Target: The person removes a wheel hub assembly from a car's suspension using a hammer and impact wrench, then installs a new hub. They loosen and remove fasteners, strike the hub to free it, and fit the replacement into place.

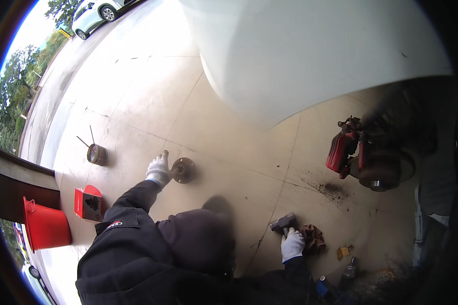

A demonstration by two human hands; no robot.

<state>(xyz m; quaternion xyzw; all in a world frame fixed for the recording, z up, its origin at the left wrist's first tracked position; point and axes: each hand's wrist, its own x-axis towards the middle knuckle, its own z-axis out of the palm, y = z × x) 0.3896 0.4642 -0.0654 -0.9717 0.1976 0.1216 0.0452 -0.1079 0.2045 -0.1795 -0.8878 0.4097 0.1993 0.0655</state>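
My left hand (159,170), in a white knit glove, is stretched out over the floor with its fingers extended and apart. Its side meets the edge of a round, rusty-brown wheel hub (183,170) with bolt holes in its flange; whether it bears on the hub I cannot tell. My right hand (292,245), gloved alike, is closed round the handle of a hammer (283,222). The hammer's blocky grey head lies at floor level, pointing away from me. Just right of that hand is a crumpled brown rag (314,238).
A white car panel (320,51) overhangs at the upper right. Below it are a red brake caliper (341,152) and a brake disc (379,173), with dark dirt (336,190) nearby. Leftward stand a can with sticks (97,155), a red box (88,203) and a red bucket (48,223).
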